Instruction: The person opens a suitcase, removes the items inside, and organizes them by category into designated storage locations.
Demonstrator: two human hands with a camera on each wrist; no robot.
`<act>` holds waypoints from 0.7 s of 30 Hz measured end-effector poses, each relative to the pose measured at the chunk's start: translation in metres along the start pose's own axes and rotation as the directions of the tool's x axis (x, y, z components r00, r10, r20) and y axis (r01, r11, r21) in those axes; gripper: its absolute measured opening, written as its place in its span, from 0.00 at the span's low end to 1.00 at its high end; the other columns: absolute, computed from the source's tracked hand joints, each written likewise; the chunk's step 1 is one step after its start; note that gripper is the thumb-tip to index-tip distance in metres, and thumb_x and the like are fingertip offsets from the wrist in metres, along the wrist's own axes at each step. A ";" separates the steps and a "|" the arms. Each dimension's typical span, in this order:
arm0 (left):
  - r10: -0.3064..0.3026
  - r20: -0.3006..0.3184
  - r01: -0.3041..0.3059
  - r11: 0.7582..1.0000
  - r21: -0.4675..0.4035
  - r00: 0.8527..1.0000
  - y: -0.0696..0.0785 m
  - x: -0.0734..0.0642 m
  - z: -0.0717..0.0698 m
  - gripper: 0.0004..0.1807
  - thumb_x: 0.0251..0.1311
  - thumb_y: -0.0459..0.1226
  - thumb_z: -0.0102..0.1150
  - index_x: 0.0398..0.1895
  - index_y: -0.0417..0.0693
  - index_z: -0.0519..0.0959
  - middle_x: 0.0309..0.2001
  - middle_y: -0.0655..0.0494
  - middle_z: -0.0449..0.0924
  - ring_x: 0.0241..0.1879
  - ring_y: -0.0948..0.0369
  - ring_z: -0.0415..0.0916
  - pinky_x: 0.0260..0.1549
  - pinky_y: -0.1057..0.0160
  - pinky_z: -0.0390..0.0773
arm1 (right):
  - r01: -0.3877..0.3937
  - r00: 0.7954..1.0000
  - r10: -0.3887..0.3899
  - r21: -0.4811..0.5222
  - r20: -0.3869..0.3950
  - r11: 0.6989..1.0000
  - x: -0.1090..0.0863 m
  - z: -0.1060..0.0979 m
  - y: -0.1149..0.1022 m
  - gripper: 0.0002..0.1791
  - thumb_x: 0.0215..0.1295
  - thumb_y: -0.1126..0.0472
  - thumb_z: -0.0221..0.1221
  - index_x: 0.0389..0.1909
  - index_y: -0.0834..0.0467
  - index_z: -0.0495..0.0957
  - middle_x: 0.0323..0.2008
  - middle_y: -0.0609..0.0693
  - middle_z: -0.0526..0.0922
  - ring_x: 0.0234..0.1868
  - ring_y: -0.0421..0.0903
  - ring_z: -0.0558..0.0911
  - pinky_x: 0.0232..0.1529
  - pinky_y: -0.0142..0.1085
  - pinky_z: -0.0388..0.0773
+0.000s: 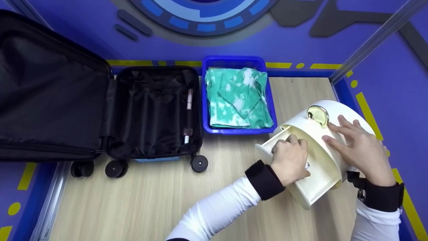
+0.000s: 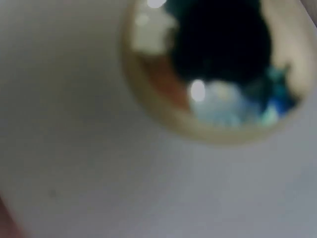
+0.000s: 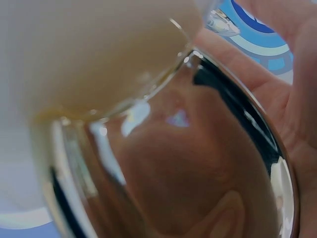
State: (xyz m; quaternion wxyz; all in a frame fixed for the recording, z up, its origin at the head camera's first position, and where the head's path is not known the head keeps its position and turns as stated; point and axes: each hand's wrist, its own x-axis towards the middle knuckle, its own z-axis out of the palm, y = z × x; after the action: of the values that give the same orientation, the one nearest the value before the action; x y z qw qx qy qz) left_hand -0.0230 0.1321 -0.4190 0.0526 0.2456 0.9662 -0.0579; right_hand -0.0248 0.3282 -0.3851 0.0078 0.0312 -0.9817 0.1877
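A rounded white storage case [image 1: 329, 107] with a gold-rimmed round fitting [image 1: 318, 115] stands at the right, its cream drawer [image 1: 322, 185] pulled out. My left hand [image 1: 291, 159] reaches over the drawer front into the drawer, fingers bent downward. Beside its thumb shows a small silver-white piece [image 1: 307, 165]; I cannot tell whether the fingers hold it. A shiny gold knob [image 2: 218, 134] fills the upper left wrist view. My right hand [image 1: 364, 150] rests on the case with fingers spread. Close in the right wrist view is a curved gold part [image 3: 173, 163].
An open black suitcase [image 1: 153, 110] lies at the left, with a pinkish tube [image 1: 189, 99] and a dark-and-white tube [image 1: 186, 135] along its right side. Between suitcase and case is a blue basket [image 1: 235, 131] with folded green tie-dye cloth [image 1: 234, 97]. Blue walls border the wooden tabletop [image 1: 150, 201].
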 end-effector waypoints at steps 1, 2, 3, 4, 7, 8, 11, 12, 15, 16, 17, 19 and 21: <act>0.007 0.011 -0.007 1.000 -0.005 1.000 0.000 0.000 0.000 0.49 0.45 0.79 0.61 0.65 0.62 0.72 0.51 0.61 0.75 0.34 0.64 0.76 0.21 0.63 0.69 | 0.000 1.000 0.000 0.000 -0.001 1.000 0.000 0.000 0.000 0.32 0.69 0.43 0.66 0.65 0.61 0.79 0.73 0.66 0.68 0.71 0.79 0.61 0.52 0.80 0.63; 0.012 0.018 -0.012 1.000 -0.013 1.000 -0.001 0.000 -0.001 0.48 0.47 0.79 0.60 0.66 0.62 0.72 0.51 0.61 0.75 0.34 0.64 0.76 0.21 0.63 0.69 | -0.001 1.000 0.001 0.000 0.001 1.000 0.000 0.000 0.000 0.32 0.69 0.43 0.66 0.65 0.61 0.79 0.73 0.66 0.68 0.72 0.79 0.61 0.53 0.80 0.63; 0.014 0.023 -0.013 1.000 -0.026 1.000 -0.002 -0.001 -0.001 0.47 0.49 0.78 0.59 0.66 0.62 0.72 0.51 0.61 0.75 0.35 0.63 0.76 0.21 0.63 0.70 | -0.001 1.000 0.001 -0.001 0.000 1.000 0.000 0.000 0.000 0.32 0.69 0.43 0.66 0.65 0.61 0.80 0.73 0.66 0.68 0.72 0.79 0.61 0.52 0.80 0.63; 0.016 0.024 -0.015 0.999 -0.036 1.000 -0.003 -0.001 -0.002 0.46 0.50 0.78 0.58 0.66 0.62 0.73 0.50 0.62 0.75 0.35 0.63 0.77 0.22 0.63 0.70 | 0.000 1.000 0.000 -0.001 -0.001 1.000 0.000 0.000 0.000 0.32 0.69 0.43 0.66 0.65 0.61 0.80 0.73 0.66 0.68 0.72 0.79 0.61 0.52 0.80 0.63; 0.018 0.002 -0.018 0.997 -0.075 1.000 -0.008 -0.006 -0.004 0.42 0.53 0.78 0.55 0.62 0.63 0.75 0.48 0.63 0.75 0.37 0.63 0.77 0.24 0.64 0.72 | 0.002 1.000 -0.002 -0.003 -0.005 1.000 0.000 0.001 0.000 0.32 0.69 0.43 0.67 0.65 0.61 0.80 0.73 0.65 0.68 0.72 0.78 0.61 0.51 0.80 0.63; 0.019 -0.018 -0.021 0.995 -0.094 1.000 -0.011 -0.008 -0.005 0.41 0.54 0.78 0.55 0.60 0.62 0.76 0.48 0.63 0.75 0.37 0.62 0.78 0.25 0.64 0.73 | 0.003 1.000 -0.003 -0.004 -0.007 1.000 0.000 0.001 0.000 0.32 0.69 0.43 0.67 0.65 0.61 0.80 0.73 0.65 0.68 0.72 0.78 0.61 0.51 0.80 0.64; 0.030 -0.102 -0.046 0.987 -0.156 0.994 -0.023 -0.016 -0.007 0.39 0.58 0.76 0.53 0.61 0.61 0.76 0.51 0.62 0.77 0.42 0.61 0.79 0.32 0.63 0.78 | 0.007 1.000 -0.008 -0.008 -0.012 1.000 -0.001 0.001 0.000 0.32 0.69 0.44 0.67 0.65 0.61 0.80 0.73 0.66 0.69 0.72 0.78 0.61 0.48 0.79 0.66; 0.031 -0.138 -0.058 0.979 -0.194 0.990 -0.030 -0.019 -0.007 0.39 0.60 0.74 0.53 0.62 0.60 0.76 0.54 0.61 0.77 0.46 0.61 0.80 0.37 0.62 0.79 | 0.007 1.000 -0.007 -0.008 -0.011 1.000 -0.001 0.001 0.000 0.32 0.69 0.44 0.67 0.65 0.61 0.80 0.73 0.66 0.69 0.72 0.78 0.61 0.47 0.79 0.66; 0.015 -0.266 -0.109 0.933 -0.343 0.964 -0.052 -0.029 -0.004 0.34 0.67 0.66 0.54 0.67 0.57 0.74 0.60 0.58 0.76 0.54 0.60 0.78 0.48 0.60 0.79 | 0.003 1.000 -0.003 -0.007 -0.006 1.000 0.000 0.001 0.000 0.32 0.69 0.43 0.67 0.65 0.61 0.80 0.73 0.66 0.68 0.72 0.78 0.61 0.48 0.79 0.66; 0.000 -0.317 -0.136 0.904 -0.405 0.948 -0.061 -0.032 -0.001 0.33 0.68 0.63 0.55 0.68 0.55 0.74 0.60 0.57 0.76 0.54 0.60 0.78 0.49 0.60 0.79 | -0.002 1.000 0.002 -0.007 -0.003 1.000 0.000 0.001 0.000 0.32 0.69 0.43 0.67 0.65 0.61 0.80 0.73 0.65 0.68 0.72 0.78 0.61 0.49 0.80 0.65; -0.020 -0.372 -0.167 0.871 -0.463 0.928 -0.070 -0.034 0.003 0.31 0.69 0.59 0.57 0.67 0.53 0.75 0.60 0.56 0.76 0.53 0.60 0.78 0.49 0.61 0.79 | -0.008 1.000 0.008 -0.007 0.001 1.000 0.000 0.000 -0.001 0.33 0.69 0.43 0.66 0.65 0.60 0.80 0.73 0.65 0.68 0.73 0.77 0.61 0.49 0.80 0.63; -0.076 -0.477 -0.233 0.798 -0.556 0.876 -0.085 -0.040 0.015 0.26 0.67 0.52 0.61 0.63 0.49 0.77 0.56 0.55 0.77 0.49 0.61 0.79 0.46 0.64 0.79 | -0.017 1.000 0.017 -0.009 0.006 1.000 0.000 0.000 -0.001 0.33 0.69 0.42 0.66 0.66 0.60 0.79 0.74 0.64 0.68 0.73 0.76 0.60 0.51 0.81 0.61; -0.140 -0.555 -0.293 0.729 -0.618 0.820 -0.096 -0.045 0.030 0.22 0.64 0.46 0.65 0.58 0.46 0.79 0.53 0.54 0.78 0.44 0.62 0.79 0.41 0.67 0.78 | -0.022 1.000 0.022 -0.008 0.010 1.000 0.000 -0.001 -0.001 0.33 0.69 0.42 0.66 0.66 0.60 0.79 0.74 0.63 0.68 0.74 0.76 0.59 0.52 0.82 0.60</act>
State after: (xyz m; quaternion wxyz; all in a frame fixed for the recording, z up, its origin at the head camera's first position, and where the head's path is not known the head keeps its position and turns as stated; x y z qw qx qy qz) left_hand -0.0281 0.0231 -0.4350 -0.1481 0.2563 0.8776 0.3771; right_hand -0.0247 0.3277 -0.3843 0.0010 0.0211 -0.9827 0.1838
